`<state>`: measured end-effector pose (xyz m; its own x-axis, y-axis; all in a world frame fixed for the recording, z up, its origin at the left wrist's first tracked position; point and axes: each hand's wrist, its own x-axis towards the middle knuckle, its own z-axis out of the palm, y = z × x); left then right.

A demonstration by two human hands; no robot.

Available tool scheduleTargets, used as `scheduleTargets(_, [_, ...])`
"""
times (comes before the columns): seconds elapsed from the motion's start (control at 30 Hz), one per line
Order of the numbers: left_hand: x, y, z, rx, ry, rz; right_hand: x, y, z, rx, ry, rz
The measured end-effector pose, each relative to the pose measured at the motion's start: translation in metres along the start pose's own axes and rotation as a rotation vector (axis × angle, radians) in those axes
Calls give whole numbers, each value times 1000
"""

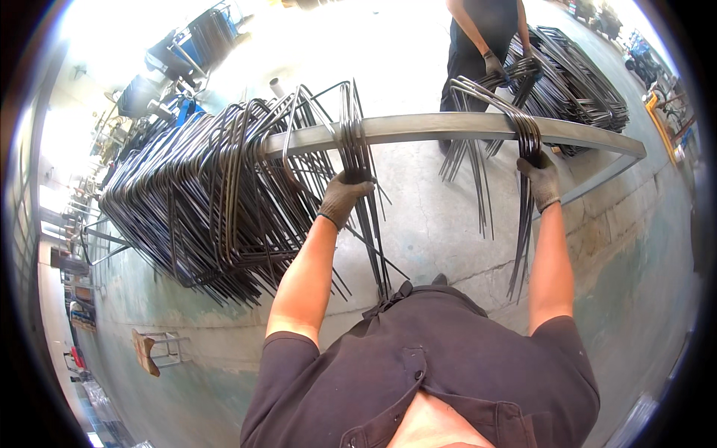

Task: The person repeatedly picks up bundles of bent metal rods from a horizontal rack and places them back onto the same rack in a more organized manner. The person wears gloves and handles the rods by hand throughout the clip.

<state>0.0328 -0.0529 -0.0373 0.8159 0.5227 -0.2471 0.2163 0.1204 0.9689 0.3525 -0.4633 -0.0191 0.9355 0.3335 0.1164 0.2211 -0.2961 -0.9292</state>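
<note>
Here my gloved left hand (348, 196) wraps one bundle of bent metal rods (350, 134), my gloved right hand (541, 179) a second bundle (527, 136). Both hang over the steel rail (441, 125), which likely bears their weight.

Brightly lit, patchy grey-green floor (418, 224), small stool (144, 353)

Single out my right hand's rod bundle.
The bundle nearer the right end of the rail; the other bundle, in the left hand, hangs beside the rod stack.
</note>
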Motion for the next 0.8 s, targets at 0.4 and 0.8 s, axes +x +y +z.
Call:
scheduleTargets(0.4, [5,-7,-1,-36,38,-4,1,-1,-9,162,-156,127])
scheduleTargets(0.8, [-5,-7,-1,28,96,12,-61,-24,53,-272,667,-173])
